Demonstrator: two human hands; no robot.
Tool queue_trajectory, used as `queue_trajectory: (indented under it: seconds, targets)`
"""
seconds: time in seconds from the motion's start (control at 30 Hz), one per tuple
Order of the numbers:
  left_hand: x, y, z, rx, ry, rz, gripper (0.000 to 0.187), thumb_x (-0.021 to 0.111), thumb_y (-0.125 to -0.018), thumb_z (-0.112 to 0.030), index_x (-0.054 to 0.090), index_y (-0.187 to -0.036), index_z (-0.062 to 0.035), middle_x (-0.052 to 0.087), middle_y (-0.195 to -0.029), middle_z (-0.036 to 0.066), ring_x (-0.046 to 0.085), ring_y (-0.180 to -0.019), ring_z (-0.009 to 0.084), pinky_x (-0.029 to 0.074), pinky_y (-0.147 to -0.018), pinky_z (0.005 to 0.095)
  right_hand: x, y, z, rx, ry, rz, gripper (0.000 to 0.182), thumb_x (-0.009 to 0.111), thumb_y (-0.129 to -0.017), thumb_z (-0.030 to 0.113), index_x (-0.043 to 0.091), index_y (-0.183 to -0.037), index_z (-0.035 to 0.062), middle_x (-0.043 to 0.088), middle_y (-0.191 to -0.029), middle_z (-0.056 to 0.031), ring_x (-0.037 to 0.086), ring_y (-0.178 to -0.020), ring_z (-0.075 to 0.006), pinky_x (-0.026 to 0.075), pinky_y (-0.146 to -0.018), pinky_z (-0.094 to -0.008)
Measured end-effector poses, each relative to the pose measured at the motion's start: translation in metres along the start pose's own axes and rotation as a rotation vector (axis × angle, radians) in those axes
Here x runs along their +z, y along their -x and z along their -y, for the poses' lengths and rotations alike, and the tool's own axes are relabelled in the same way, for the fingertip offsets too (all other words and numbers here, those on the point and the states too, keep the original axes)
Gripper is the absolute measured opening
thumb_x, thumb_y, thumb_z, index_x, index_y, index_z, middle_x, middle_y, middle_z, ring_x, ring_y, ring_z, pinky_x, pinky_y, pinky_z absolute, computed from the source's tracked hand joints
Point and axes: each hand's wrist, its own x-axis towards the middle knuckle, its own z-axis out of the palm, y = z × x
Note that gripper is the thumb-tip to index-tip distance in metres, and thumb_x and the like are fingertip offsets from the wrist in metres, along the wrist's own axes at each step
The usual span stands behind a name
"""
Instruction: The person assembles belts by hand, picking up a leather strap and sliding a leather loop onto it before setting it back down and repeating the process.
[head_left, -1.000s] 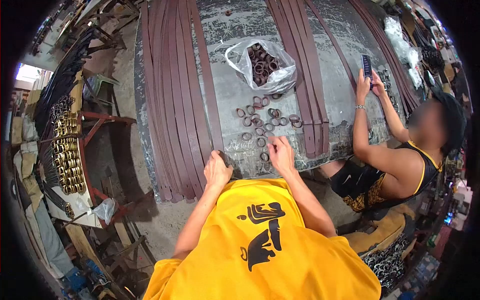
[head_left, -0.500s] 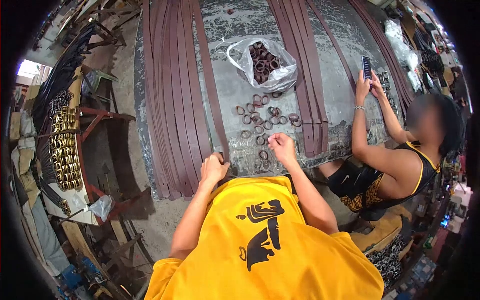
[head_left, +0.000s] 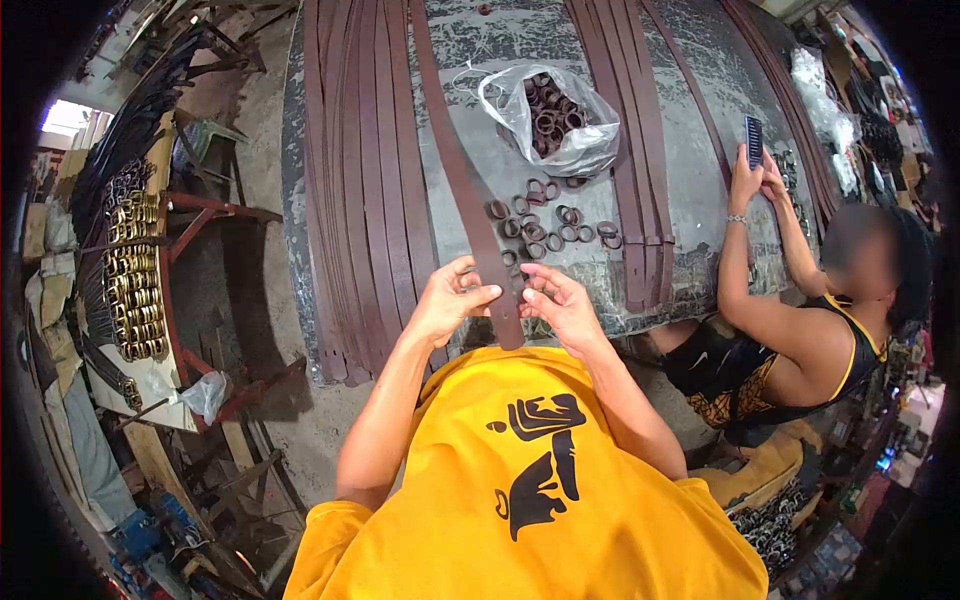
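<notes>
A long brown leather strap (head_left: 468,205) runs down the table towards me, its end hanging just in front of my shirt. My left hand (head_left: 450,303) grips this strap near its end, thumb on top and fingers curled at its left edge. From the other side, my right hand (head_left: 563,308) pinches at the strap's right edge, its fingertips partly hidden there. Whether a small ring is also between those fingers I cannot make out. Several brown leather loops (head_left: 555,242) lie loose just beyond my hands. More loops (head_left: 548,120) fill a clear plastic bag (head_left: 592,150) behind them.
Brown straps (head_left: 365,200) lie side by side on the worn dark table (head_left: 455,110) to the left, with another bundle (head_left: 640,180) to the right. A person (head_left: 790,290) sits at the right holding a phone (head_left: 753,142). Gold buckles (head_left: 135,275) hang on a rack at left.
My left hand has lifted the strap's end and drawn it to the right, away from the other straps. My right hand has come down from the loose loops to meet it.
</notes>
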Motion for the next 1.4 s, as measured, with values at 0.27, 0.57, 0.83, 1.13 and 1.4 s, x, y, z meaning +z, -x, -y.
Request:
queue_trajectory:
  seconds: [0.27, 0.57, 0.83, 1.13, 1.4]
  targets:
    - [0.0, 0.001, 0.008, 0.017, -0.031, 0.016, 0.034, 0.067, -0.078, -0.002, 0.057, -0.111, -0.0037, 0.062, -0.089, 0.004, 0.062, -0.076, 0.0123, 0.054, -0.064, 0.0247, 0.008, -0.008, -0.003, -0.001, 0.103, -0.001, 0.033, 0.059, -0.084, -0.001, 0.055, -0.116, -0.0006, 0.058, -0.088, -0.002, 0.056, -0.075, -0.0092, 0.047, -0.067, -0.0225]
    - [-0.004, -0.004, 0.017, 0.009, -0.024, 0.013, 0.038, 0.068, -0.078, -0.003, 0.056, -0.113, -0.004, 0.063, -0.088, 0.003, 0.063, -0.078, 0.0116, 0.053, -0.064, 0.0248, 0.005, -0.016, -0.005, 0.023, 0.173, -0.013, 0.034, 0.062, -0.082, -0.001, 0.056, -0.116, -0.0014, 0.059, -0.085, -0.0021, 0.054, -0.074, -0.0091, 0.046, -0.066, -0.0222]
    - [-0.005, -0.013, 0.042, -0.07, -0.13, -0.105, 0.033, 0.066, -0.078, -0.002, 0.056, -0.11, -0.0017, 0.063, -0.084, 0.005, 0.062, -0.07, 0.0118, 0.053, -0.06, 0.0249, 0.001, -0.023, -0.025, 0.037, 0.206, -0.029, 0.027, 0.063, -0.081, 0.0, 0.058, -0.108, -0.0008, 0.062, -0.085, -0.0041, 0.057, -0.074, -0.0103, 0.047, -0.065, -0.0224]
    - [-0.017, -0.032, 0.093, 0.011, -0.569, -0.572, 0.03, 0.068, -0.076, -0.014, 0.061, -0.102, -0.0015, 0.068, -0.09, 0.015, 0.066, -0.083, 0.0283, 0.05, -0.075, 0.0383, -0.028, -0.021, -0.059, 0.137, 0.261, -0.166, 0.026, 0.063, -0.082, 0.002, 0.055, -0.106, -0.0002, 0.062, -0.083, -0.0036, 0.058, -0.068, -0.0103, 0.046, -0.059, -0.0212]
    - [-0.051, 0.002, 0.074, 0.314, -1.178, -0.875, 0.037, 0.069, -0.075, -0.02, 0.058, -0.108, -0.0072, 0.047, -0.107, 0.015, 0.044, -0.102, 0.0325, 0.037, -0.087, 0.0416, -0.034, -0.016, -0.06, 0.144, 0.277, -0.157, 0.029, 0.064, -0.081, 0.002, 0.055, -0.108, -0.0015, 0.061, -0.085, -0.0048, 0.058, -0.068, -0.0112, 0.047, -0.058, -0.0224]
